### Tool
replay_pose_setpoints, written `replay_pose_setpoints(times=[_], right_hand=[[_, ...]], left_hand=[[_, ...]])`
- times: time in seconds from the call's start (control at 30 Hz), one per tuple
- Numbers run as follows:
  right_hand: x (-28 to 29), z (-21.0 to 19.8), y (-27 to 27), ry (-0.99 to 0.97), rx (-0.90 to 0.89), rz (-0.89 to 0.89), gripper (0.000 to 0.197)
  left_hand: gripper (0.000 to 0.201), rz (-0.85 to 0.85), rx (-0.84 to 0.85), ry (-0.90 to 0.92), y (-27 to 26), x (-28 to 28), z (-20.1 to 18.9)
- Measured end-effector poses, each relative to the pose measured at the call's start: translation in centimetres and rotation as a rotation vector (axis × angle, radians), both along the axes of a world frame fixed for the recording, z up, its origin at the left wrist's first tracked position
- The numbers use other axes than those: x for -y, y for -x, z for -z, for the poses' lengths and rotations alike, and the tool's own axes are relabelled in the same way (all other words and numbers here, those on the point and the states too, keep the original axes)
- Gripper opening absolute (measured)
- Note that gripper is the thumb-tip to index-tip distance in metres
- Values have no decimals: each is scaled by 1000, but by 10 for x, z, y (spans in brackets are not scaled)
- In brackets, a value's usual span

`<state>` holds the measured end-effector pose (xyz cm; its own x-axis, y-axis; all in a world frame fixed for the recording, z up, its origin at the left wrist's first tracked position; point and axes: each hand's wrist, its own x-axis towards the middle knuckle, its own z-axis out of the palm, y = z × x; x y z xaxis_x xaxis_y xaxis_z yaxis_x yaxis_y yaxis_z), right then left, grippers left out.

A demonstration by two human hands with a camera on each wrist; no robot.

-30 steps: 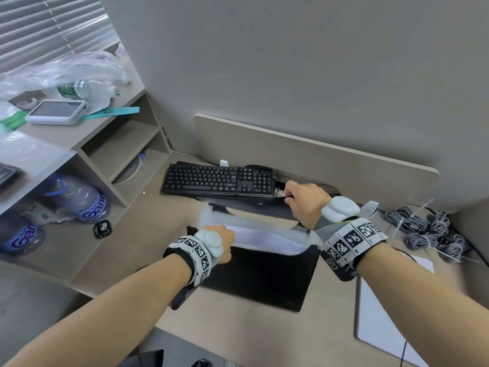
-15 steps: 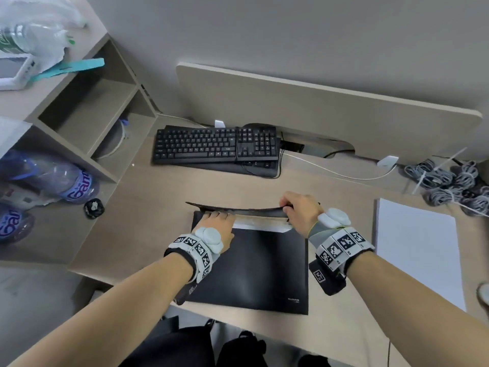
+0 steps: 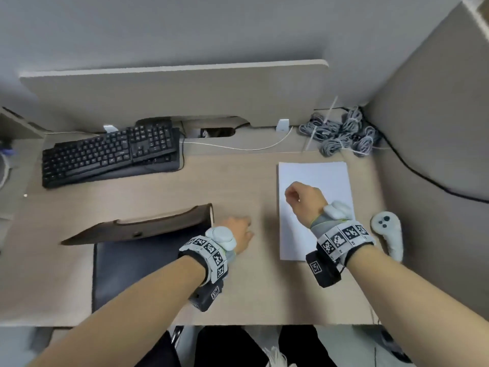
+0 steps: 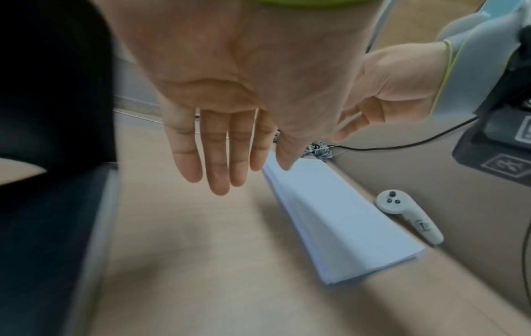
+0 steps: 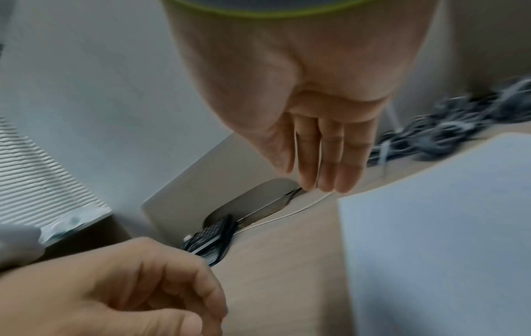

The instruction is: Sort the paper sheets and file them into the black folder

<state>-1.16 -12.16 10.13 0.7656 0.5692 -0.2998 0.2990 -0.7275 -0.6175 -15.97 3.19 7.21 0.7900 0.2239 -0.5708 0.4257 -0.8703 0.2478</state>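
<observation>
A: Report any legible markings first.

B: The white handheld controller [image 4: 408, 216] carries a small boxed mark on its handle; it reads roughly as a "1" or "L", and which of the two cannot be told. The keyboard [image 3: 111, 152] legends and the wristband patterns are too small or blurred to read.

A: Describe the work surface and the task items, largest first.

B: The desk [image 3: 238, 292] is light wood-grain. The black folder [image 3: 137, 271] lies flat at the left front, and its upper flap [image 3: 148, 226] is raised and curved, showing a pale inner edge. The paper sheets [image 3: 317, 176] form a squared white stack to the right of the folder, well apart from it, with bare desk between. The controller lies just beside the stack's right edge. A cluster of grey coiled cables [image 3: 344, 133] lies behind the stack.

A: Position of the left hand?

B: The left hand [image 3: 238, 233] is above the bare desk, near the folder's right edge and short of the stack. In the left wrist view its fingers [image 4: 218, 163] are straight, close together and hold nothing.

A: Position of the right hand?

B: The right hand [image 3: 305, 200] is over the middle of the stack. In the right wrist view its fingers [image 5: 327, 163] are extended side by side and grip nothing. Contact with the top sheet cannot be determined.
</observation>
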Motion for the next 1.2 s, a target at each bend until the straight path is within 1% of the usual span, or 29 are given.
replay_pose_setpoints(times=[0.1, 0.17, 0.27, 0.33, 0.37, 0.43, 0.47, 0.5, 0.57, 0.6, 0.67, 0.7, 0.73, 0.8, 0.87, 0.97, 1.03, 1.13, 1.2], right_hand=[[58, 12, -33, -2, -72, 145, 11], [83, 22, -47, -10, -111, 227, 14], [110, 41, -59, -8, -162, 321, 18], [118, 50, -58, 29, -168, 292, 22], [123, 56, -59, 65, -164, 270, 25], [127, 67, -56, 147, -180, 213, 31], [127, 69, -53, 180, -188, 177, 33], [125, 73, -50, 207, -189, 144, 34], [120, 79, -44, 233, -182, 97, 32], [117, 82, -41, 234, -184, 85, 31], [113, 87, -37, 218, -199, 79, 29], [113, 88, -36, 196, -208, 78, 29], [114, 87, -37, 171, -215, 85, 29], [118, 84, -40, 126, -209, 142, 29], [126, 82, -46, 95, -195, 250, 28], [139, 85, -55, 131, -218, 358, 26], [144, 89, -60, 155, -250, 400, 26], [145, 94, -61, 131, -287, 430, 34], [142, 95, -59, 79, -310, 440, 41]], left_hand=[[29, -93, 64, 83, -41, 41, 16], [31, -167, 31, 76, -58, 50, 38], [38, -337, -13, 56, -76, 62, 66], [37, -476, -68, 96, -81, 62, 68], [39, -507, -95, 126, -86, 63, 69], [49, -553, -152, 204, -92, 59, 74], [49, -578, -157, 231, -93, 60, 73], [42, -604, -152, 246, -94, 60, 76], [20, -662, -69, 255, -92, 65, 77], [16, -692, -31, 276, -91, 67, 81], [22, -767, -1, 334, -89, 68, 88], [19, -801, 14, 352, -89, 69, 87], [15, -807, 35, 355, -89, 68, 87], [13, -776, 26, 337, -89, 63, 83], [14, -740, -32, 313, -88, 56, 79], [15, -705, -76, 241, -90, 45, 74], [15, -710, -86, 242, -90, 42, 72], [13, -669, -106, 242, -90, 43, 69], [14, -678, -98, 226, -90, 44, 73]])
